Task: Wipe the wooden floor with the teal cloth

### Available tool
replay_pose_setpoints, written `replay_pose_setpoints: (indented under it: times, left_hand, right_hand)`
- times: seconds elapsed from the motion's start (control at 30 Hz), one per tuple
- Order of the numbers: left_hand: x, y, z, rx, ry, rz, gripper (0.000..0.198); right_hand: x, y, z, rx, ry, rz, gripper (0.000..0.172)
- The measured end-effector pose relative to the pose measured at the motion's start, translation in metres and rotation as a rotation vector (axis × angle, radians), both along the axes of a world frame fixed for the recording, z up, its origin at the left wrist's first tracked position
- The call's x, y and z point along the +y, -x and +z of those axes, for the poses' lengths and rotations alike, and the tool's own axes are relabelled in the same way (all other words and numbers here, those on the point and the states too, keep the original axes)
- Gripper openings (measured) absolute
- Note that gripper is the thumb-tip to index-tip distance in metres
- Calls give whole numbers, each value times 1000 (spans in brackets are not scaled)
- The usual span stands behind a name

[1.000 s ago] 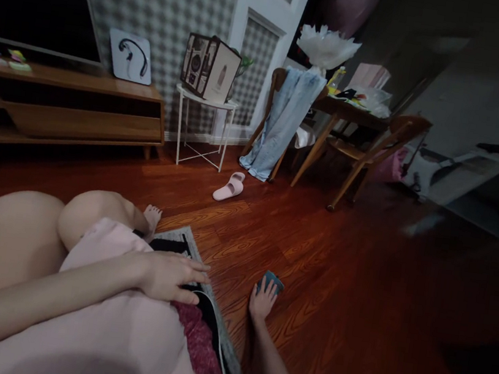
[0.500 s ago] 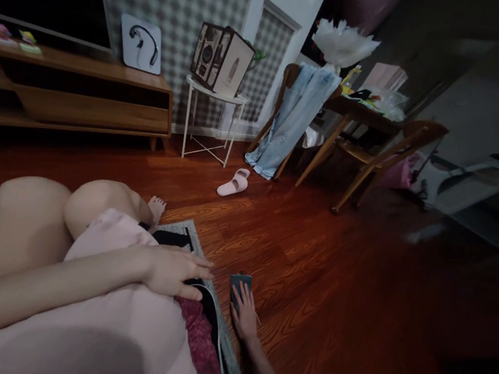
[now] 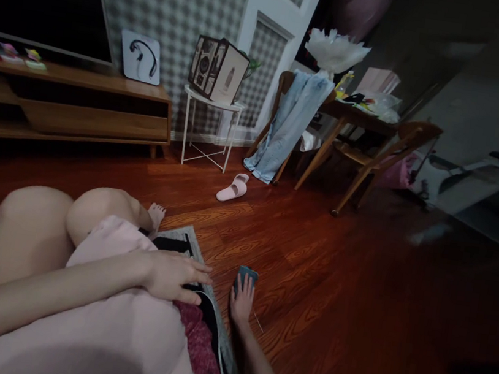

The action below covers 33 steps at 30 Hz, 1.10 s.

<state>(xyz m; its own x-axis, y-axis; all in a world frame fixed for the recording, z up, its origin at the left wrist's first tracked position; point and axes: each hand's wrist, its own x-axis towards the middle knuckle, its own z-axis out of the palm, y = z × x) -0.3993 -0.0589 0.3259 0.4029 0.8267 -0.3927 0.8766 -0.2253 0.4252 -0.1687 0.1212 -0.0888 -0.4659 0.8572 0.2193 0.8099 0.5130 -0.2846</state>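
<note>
My left hand (image 3: 176,277) lies palm down over the edge of a pale pink cushion or cloth (image 3: 137,326) on my lap, with fingers stretched out and holding nothing. Below its fingertips show a dark red textured cloth (image 3: 202,344) and a black edge with a white line. Off to the right, my right hand (image 3: 241,302) reaches down to the wooden floor. Its fingers are spread flat on a small blue-grey rectangular object (image 3: 248,271), whose kind I cannot make out. A thin pale strand (image 3: 258,321) lies beside that wrist.
A grey and black rug (image 3: 192,244) is under me. Ahead on the floor (image 3: 296,249) lies a pink slipper (image 3: 232,189). Beyond are a TV cabinet (image 3: 96,119), a white side table (image 3: 213,100) bearing a box (image 3: 219,70), jeans (image 3: 288,124) over a chair, and a dining table (image 3: 348,109).
My right hand and the blue-grey object have shifted slightly right and away from me, and the object looks turned a little. My left hand stays in place. The view has tilted slightly upward.
</note>
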Motion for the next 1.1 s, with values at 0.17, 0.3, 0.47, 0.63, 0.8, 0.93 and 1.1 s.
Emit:
replay_pose_setpoints:
  times: [0.17, 0.3, 0.47, 0.63, 0.8, 0.93, 1.1]
  left_hand:
    - [-1, -1, 0, 20, 4, 7, 55]
    - [-1, 0, -4, 4, 8, 21, 57]
    - [0, 1, -5, -1, 17, 23, 57]
    - [0, 0, 0, 11, 38, 24, 58]
    - [0, 0, 0, -7, 34, 16, 58]
    - [0, -1, 1, -6, 22, 21, 57]
    - [-1, -1, 2, -15, 20, 27, 56]
  right_hand:
    - [-36, -13, 7, -52, -27, 391, 54]
    - [-23, -67, 9, -110, -5, 427, 53]
    - [23, -110, 4, -104, 13, -135, 58]
    - [31, -75, -5, -39, 11, -395, 65]
    - [-14, -20, -11, -25, -44, 59, 57]
    - [-30, -15, -4, -48, -58, 376, 54]
    - [12, -66, 3, -127, -12, 261, 53]
